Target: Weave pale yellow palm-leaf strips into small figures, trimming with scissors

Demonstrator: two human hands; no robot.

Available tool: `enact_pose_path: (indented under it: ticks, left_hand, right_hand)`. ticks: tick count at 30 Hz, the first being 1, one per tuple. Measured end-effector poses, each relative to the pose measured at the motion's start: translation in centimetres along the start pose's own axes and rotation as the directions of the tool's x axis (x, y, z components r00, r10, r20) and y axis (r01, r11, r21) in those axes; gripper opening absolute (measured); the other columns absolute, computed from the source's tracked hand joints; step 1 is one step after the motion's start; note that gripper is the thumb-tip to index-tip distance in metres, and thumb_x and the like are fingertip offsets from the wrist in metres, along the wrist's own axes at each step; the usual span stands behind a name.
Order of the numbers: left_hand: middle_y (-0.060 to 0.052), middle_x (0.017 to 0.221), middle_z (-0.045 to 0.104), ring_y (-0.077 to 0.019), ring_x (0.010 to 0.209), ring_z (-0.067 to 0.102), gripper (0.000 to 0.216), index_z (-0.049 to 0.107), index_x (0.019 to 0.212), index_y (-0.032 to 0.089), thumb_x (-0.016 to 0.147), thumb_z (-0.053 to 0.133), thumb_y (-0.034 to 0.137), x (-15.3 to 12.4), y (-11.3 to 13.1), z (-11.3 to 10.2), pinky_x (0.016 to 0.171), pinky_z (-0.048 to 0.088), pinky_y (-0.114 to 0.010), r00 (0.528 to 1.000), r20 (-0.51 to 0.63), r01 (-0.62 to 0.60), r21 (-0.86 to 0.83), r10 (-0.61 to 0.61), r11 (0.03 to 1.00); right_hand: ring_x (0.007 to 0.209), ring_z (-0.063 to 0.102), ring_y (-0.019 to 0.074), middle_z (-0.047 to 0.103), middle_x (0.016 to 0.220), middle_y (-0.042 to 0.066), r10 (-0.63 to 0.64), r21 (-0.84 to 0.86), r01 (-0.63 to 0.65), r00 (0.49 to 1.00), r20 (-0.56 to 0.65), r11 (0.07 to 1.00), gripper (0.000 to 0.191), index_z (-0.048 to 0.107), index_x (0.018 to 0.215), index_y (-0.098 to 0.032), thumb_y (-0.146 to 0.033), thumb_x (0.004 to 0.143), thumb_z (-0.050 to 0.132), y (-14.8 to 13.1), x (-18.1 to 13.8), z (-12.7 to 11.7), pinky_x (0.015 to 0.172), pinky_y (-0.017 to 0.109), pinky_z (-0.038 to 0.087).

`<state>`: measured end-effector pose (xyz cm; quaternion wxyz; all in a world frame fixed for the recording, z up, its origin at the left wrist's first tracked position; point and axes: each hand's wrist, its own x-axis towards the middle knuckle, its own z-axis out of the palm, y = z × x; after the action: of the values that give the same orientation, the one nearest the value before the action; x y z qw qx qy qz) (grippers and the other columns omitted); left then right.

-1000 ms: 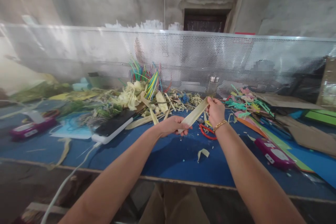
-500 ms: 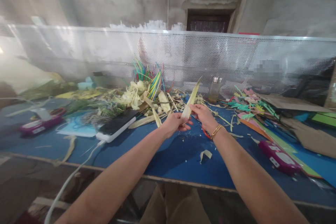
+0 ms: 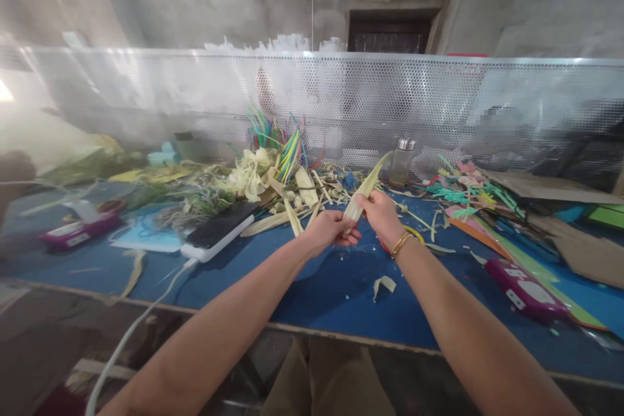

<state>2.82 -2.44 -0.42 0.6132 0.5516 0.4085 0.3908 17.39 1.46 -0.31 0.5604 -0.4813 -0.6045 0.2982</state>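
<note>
Hands [image 3: 328,231] pinch likely husk [image 3: 372,181] between them.

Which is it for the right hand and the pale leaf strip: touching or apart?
Touching. The head view shows the right hand's thumb pressed on the pale leaf strip, partly covering it, with no gap.

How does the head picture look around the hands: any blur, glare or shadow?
Head view: left hand, right hand and pale husk strip fairly sharp; head view: soft shadow on the blue tabletop below them; head view: far left blurred and bright, light streaks on the perforated metal screen.
</note>
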Motion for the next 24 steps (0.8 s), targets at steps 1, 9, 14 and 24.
enact_pose_path:
  ticks: [1,9,14,24]
  left_hand:
    - [-0.008,0.073,0.071,-0.0103,0.057,0.066,0.005,0.061,0.081,0.011,0.083,0.059,0.015,-0.1,0.1,0.1,0.053,0.05,-0.017,0.999,0.035,-0.008,-0.021,0.008,1.0]
    - [-0.014,0.104,0.07,-0.0185,0.088,0.069,0.024,0.063,0.096,0.013,0.074,0.07,0.017,-0.8,0.1,0.2,0.077,0.053,-0.027,0.963,0.259,-0.045,-0.13,0.078,0.991]
    - [-0.015,0.108,0.069,-0.0225,0.097,0.066,0.046,0.061,0.106,0.016,0.063,0.08,0.021,-1.3,0.5,-0.7,0.083,0.05,-0.033,0.928,0.37,-0.013,-0.058,0.034,0.998]
    - [0.0,0.072,0.062,-0.0091,0.064,0.057,0.035,0.06,0.081,0.016,0.066,0.073,0.045,0.1,0.3,-1.4,0.055,0.037,-0.019,0.963,-0.199,-0.172,0.057,0.18,0.983]
  right_hand:
    - [0.055,0.051,0.0142,0.061,0.062,0.001,0.005,-0.003,-0.005,1.0,-0.018,1.0,0.026,0.061,0.074,-0.018,-0.043,0.072,0.058,0.2,0.2,-0.1,0.052,0.026,0.039]
    - [0.054,0.051,0.0156,0.056,0.057,-0.001,0.013,0.002,-0.013,0.997,-0.078,1.0,0.024,0.06,0.075,-0.022,-0.044,0.077,0.052,0.7,0.4,-0.2,0.049,0.025,0.038]
    - [0.056,0.052,0.015,0.059,0.059,-0.001,0.009,0.011,-0.009,1.0,-0.011,1.0,0.021,0.06,0.074,-0.022,-0.042,0.076,0.055,0.0,0.4,-0.8,0.051,0.025,0.039]
    - [0.062,0.061,0.0166,0.068,0.071,0.003,0.02,0.001,-0.02,0.967,0.252,1.0,0.02,0.061,0.082,-0.019,-0.03,0.067,0.069,-1.4,-1.6,-0.2,0.057,0.027,0.045]
